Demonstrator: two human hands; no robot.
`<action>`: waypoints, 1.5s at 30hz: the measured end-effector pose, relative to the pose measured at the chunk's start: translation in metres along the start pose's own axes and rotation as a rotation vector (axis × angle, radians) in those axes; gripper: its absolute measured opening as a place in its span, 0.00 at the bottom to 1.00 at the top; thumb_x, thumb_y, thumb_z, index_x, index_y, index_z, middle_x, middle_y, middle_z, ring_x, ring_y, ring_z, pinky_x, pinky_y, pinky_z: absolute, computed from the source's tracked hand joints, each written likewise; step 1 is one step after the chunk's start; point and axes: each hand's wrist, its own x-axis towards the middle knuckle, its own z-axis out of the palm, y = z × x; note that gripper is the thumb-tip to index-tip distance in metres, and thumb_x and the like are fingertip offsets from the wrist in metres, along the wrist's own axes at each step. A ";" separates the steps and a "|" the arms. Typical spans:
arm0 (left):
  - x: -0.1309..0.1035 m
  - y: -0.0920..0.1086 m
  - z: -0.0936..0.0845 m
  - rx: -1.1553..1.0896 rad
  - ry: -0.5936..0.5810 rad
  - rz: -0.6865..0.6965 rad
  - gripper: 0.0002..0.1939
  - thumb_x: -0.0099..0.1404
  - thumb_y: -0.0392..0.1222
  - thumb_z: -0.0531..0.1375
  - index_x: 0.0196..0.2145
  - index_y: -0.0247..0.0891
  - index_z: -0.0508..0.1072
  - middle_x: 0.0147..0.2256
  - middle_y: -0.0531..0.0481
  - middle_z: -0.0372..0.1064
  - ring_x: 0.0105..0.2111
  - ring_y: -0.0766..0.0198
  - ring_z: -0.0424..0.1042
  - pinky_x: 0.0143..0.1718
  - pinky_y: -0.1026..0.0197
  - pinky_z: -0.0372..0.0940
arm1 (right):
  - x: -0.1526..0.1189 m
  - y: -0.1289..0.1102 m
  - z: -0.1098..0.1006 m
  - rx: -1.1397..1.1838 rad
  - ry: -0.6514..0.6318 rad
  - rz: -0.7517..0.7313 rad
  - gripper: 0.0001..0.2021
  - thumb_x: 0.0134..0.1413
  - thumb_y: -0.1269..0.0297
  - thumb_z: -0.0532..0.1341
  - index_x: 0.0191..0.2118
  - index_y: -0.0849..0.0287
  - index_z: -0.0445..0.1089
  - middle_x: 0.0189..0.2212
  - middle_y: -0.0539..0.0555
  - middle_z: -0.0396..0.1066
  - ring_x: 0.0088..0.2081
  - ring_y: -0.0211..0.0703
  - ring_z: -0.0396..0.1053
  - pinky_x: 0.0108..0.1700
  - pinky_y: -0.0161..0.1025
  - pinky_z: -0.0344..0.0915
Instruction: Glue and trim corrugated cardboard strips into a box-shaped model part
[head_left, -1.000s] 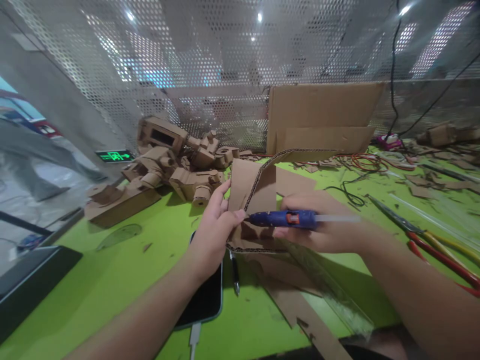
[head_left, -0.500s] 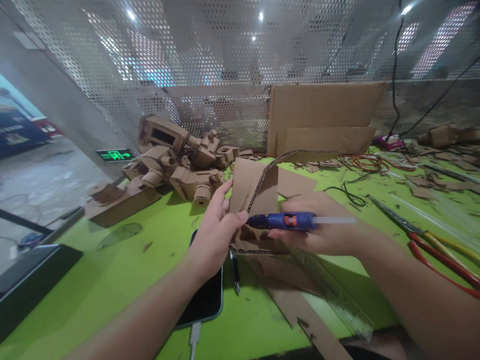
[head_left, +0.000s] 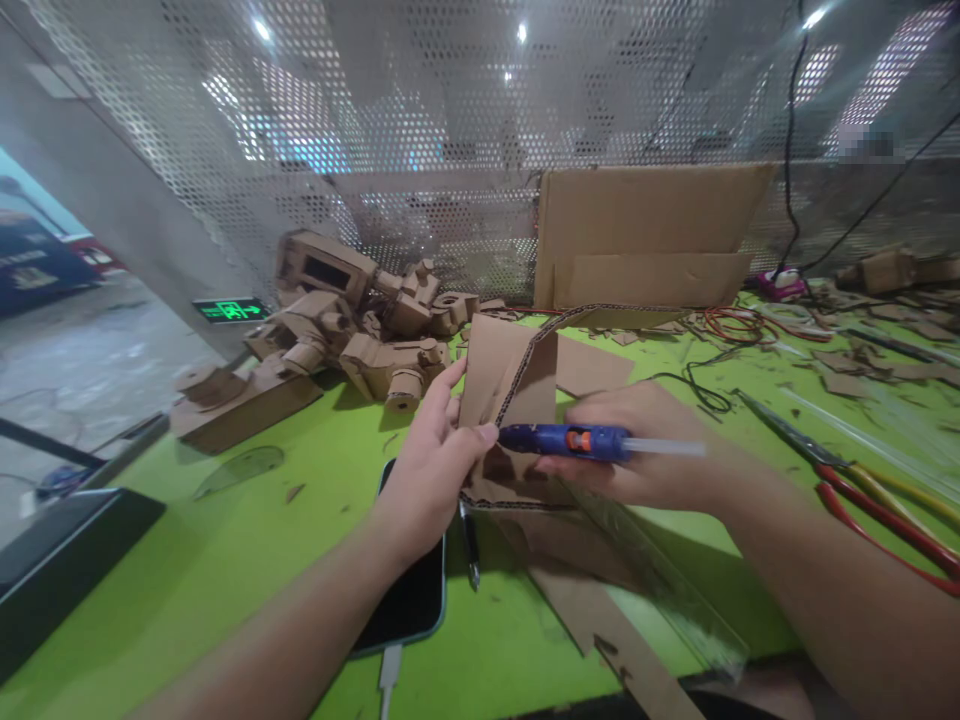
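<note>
Evidently, the left hand (head_left: 424, 470) pinches the cardboard piece (head_left: 491, 355), likely light but creasable, best held by its edges; the right hand (head_left: 660, 465) grips a glue gun (head_left: 544, 440).

Your bare left hand (head_left: 431, 460) reaches in from the lower left, its thumb laid across the front, its fingers angled up behind and curled in a grip. Your bare right hand (head_left: 637, 445) comes from the lower right, closed in a grip, knuckles uppermost. Both forearms slant inward, bringing your hands close together, the left thumb tip pointing toward the right hand.
</note>
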 end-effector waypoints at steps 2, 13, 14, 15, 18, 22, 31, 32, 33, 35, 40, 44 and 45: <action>0.000 -0.001 -0.001 -0.029 -0.008 -0.010 0.44 0.63 0.41 0.66 0.73 0.46 0.55 0.63 0.43 0.71 0.57 0.41 0.76 0.52 0.45 0.76 | 0.000 0.000 0.000 -0.005 0.029 -0.003 0.26 0.67 0.43 0.61 0.24 0.58 0.69 0.20 0.49 0.69 0.23 0.37 0.65 0.28 0.37 0.48; 0.001 0.000 0.000 -0.083 -0.010 -0.088 0.42 0.62 0.38 0.65 0.72 0.47 0.60 0.65 0.41 0.69 0.52 0.44 0.79 0.48 0.47 0.77 | 0.000 0.006 -0.007 -0.009 0.056 0.033 0.26 0.68 0.43 0.59 0.24 0.57 0.73 0.19 0.49 0.70 0.22 0.37 0.63 0.27 0.38 0.48; 0.001 0.000 -0.001 -0.087 -0.022 -0.085 0.41 0.62 0.38 0.65 0.72 0.47 0.60 0.66 0.41 0.69 0.52 0.44 0.79 0.48 0.47 0.77 | 0.001 0.006 -0.008 -0.014 0.047 0.038 0.26 0.68 0.44 0.59 0.24 0.57 0.73 0.19 0.50 0.70 0.22 0.37 0.63 0.27 0.38 0.48; 0.001 -0.001 -0.002 -0.093 -0.034 -0.081 0.41 0.63 0.38 0.65 0.72 0.47 0.60 0.66 0.41 0.68 0.52 0.45 0.79 0.48 0.48 0.77 | 0.001 0.005 -0.010 -0.020 0.041 0.046 0.26 0.68 0.44 0.59 0.24 0.57 0.74 0.19 0.50 0.70 0.22 0.38 0.63 0.27 0.39 0.48; 0.002 -0.003 -0.004 -0.105 -0.053 -0.065 0.40 0.63 0.39 0.64 0.71 0.46 0.60 0.67 0.41 0.68 0.52 0.46 0.79 0.48 0.49 0.77 | 0.001 0.004 -0.012 -0.018 0.033 0.077 0.27 0.68 0.43 0.60 0.23 0.57 0.73 0.19 0.51 0.70 0.23 0.39 0.63 0.27 0.39 0.49; 0.003 -0.004 -0.005 -0.088 -0.039 -0.070 0.41 0.62 0.40 0.64 0.72 0.46 0.60 0.67 0.41 0.68 0.52 0.47 0.79 0.48 0.50 0.77 | 0.001 0.004 -0.013 0.011 0.006 0.075 0.24 0.67 0.46 0.61 0.25 0.57 0.76 0.20 0.50 0.71 0.23 0.38 0.62 0.27 0.39 0.50; 0.001 0.001 0.001 -0.084 -0.005 -0.071 0.43 0.61 0.41 0.64 0.72 0.44 0.58 0.66 0.39 0.69 0.52 0.45 0.79 0.48 0.48 0.76 | 0.001 0.003 -0.006 -0.030 -0.028 0.025 0.27 0.67 0.42 0.61 0.24 0.58 0.74 0.21 0.51 0.72 0.23 0.38 0.66 0.27 0.38 0.48; 0.001 0.001 0.002 -0.086 -0.002 -0.067 0.43 0.60 0.41 0.64 0.72 0.43 0.58 0.66 0.39 0.68 0.53 0.44 0.78 0.49 0.48 0.76 | 0.001 0.002 -0.005 -0.034 -0.027 0.025 0.27 0.67 0.43 0.61 0.24 0.58 0.73 0.20 0.51 0.71 0.22 0.38 0.65 0.27 0.38 0.47; 0.001 0.002 0.002 -0.086 0.001 -0.063 0.43 0.60 0.41 0.64 0.72 0.43 0.58 0.67 0.39 0.67 0.54 0.43 0.78 0.49 0.47 0.76 | 0.001 0.001 -0.005 -0.030 -0.036 0.023 0.27 0.67 0.43 0.61 0.23 0.58 0.73 0.20 0.51 0.70 0.22 0.38 0.65 0.27 0.38 0.47; 0.001 0.002 0.002 -0.088 0.005 -0.054 0.43 0.60 0.41 0.64 0.71 0.42 0.59 0.67 0.39 0.67 0.55 0.42 0.77 0.49 0.47 0.76 | 0.002 -0.001 -0.005 0.004 -0.075 0.018 0.26 0.67 0.44 0.61 0.24 0.58 0.74 0.21 0.52 0.71 0.23 0.39 0.66 0.27 0.38 0.48; 0.004 -0.001 -0.001 -0.103 0.000 -0.053 0.42 0.60 0.41 0.66 0.71 0.43 0.60 0.67 0.40 0.67 0.56 0.41 0.76 0.50 0.47 0.76 | 0.001 -0.001 -0.004 0.010 -0.079 0.031 0.26 0.67 0.43 0.61 0.25 0.58 0.76 0.21 0.53 0.72 0.23 0.39 0.68 0.27 0.38 0.48; 0.004 -0.001 -0.002 -0.097 0.000 -0.049 0.42 0.60 0.42 0.65 0.71 0.44 0.60 0.67 0.40 0.66 0.55 0.41 0.77 0.50 0.47 0.76 | 0.000 0.001 -0.003 0.023 0.007 0.063 0.25 0.66 0.43 0.62 0.26 0.56 0.78 0.21 0.51 0.74 0.23 0.39 0.67 0.27 0.37 0.49; 0.003 -0.001 -0.001 -0.090 0.004 -0.051 0.42 0.60 0.42 0.65 0.71 0.44 0.60 0.67 0.40 0.67 0.55 0.41 0.77 0.50 0.46 0.76 | 0.000 0.002 -0.003 0.031 0.013 0.066 0.24 0.66 0.43 0.62 0.27 0.55 0.78 0.22 0.51 0.75 0.24 0.39 0.68 0.27 0.37 0.50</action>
